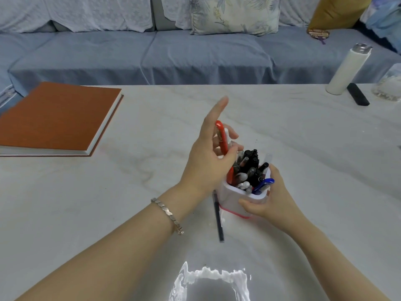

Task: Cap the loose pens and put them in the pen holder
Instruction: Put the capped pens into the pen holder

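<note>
- The left hand pinches a red-capped pen between thumb and fingers, index finger pointing up, just above the crowded white plastic pen holder.
- The holder looks packed; forcing the pen in could jam it or tip the holder.
- The right hand has its fingers wrapped round the holder, steadying it.
- One dark loose pen lies on the pale marble-look bench, beside the holder.
- A blue sofa sits behind.

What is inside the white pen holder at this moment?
The pen holder is packed with upright pens: mostly black ones, a blue-capped one at the near right, red at the left. Their lower parts are hidden by its wall, and the left hand covers part of the left side.
</note>
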Demonstrator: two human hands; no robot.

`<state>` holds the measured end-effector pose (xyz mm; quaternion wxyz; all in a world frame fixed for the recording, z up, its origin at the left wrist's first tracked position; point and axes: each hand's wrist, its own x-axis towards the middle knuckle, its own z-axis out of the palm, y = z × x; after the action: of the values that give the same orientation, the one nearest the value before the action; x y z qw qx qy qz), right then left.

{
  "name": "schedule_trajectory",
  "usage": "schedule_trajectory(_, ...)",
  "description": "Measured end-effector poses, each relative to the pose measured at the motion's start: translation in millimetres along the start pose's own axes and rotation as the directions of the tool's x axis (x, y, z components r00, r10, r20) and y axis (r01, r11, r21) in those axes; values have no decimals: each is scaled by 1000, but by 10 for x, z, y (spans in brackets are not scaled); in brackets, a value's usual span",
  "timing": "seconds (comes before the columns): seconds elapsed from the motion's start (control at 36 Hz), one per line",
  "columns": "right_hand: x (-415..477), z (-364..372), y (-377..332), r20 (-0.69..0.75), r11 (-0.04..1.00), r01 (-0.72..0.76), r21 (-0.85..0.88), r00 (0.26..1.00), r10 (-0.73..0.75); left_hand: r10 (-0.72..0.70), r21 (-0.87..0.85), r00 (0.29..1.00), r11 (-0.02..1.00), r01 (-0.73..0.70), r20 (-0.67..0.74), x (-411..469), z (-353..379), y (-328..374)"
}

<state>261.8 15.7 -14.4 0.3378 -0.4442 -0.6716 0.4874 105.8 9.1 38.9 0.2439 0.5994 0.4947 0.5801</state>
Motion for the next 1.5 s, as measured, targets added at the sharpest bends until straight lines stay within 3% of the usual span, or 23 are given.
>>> schedule_trajectory(0.08,13,-6,78,-14,999,-33,-16,999,33,39,102,999,994,-42,31,32,-36,-6)
schedule_trajectory(0.19,12,-9,41,64,997,-22,74,998,18,-28,95,996,995,20,84,-25,-10,-74)
schedule_trajectory(0.33,39,-16,41,61,997,23,75,998,-28,55,220,992,972,-79,112,-234,100,-212)
schedule_trajectory(0.47,32,7,35,87,994,-1,113,996,-9,-3,370,993,928,-42,121,-210,191,-343)
schedule_trajectory(0.56,28,-3,57,60,996,5,93,998,-10,-236,191,950,961,198,203,-111,213,-266)
schedule_trajectory(0.61,21,-10,74,29,996,-3,94,1000,0,-318,68,912,948,311,259,-108,189,-204)
schedule_trajectory(0.69,18,-10,96,10,998,-7,58,1000,6,-369,-2,924,928,372,103,-261,108,-278)
schedule_trajectory(0.78,29,-20,122,7,998,-22,66,1000,22,-480,210,874,850,484,-72,-480,24,-535)
schedule_trajectory(0.86,36,-12,128,-7,999,-32,39,999,32,-622,434,783,704,562,-6,-649,2,-687)
schedule_trajectory(0.97,33,-11,130,-18,1000,-22,20,1000,23,-658,622,745,630,465,110,-730,48,-715)
schedule_trajectory(1.22,30,-18,133,-7,999,-27,27,1000,27,-726,728,686,488,481,33,-619,-80,-693)
schedule_trajectory(1.33,34,-21,150,-6,999,-39,21,999,39,-735,587,678,545,598,-8,-536,-248,-674)
schedule_trajectory(1.42,29,-18,140,-6,999,-44,15,999,44,-702,203,707,681,703,-92,-425,-302,-561)
schedule_trajectory(1.5,24,-12,104,-6,999,-37,32,999,37,-554,-111,821,833,543,-137,-284,-307,-316)
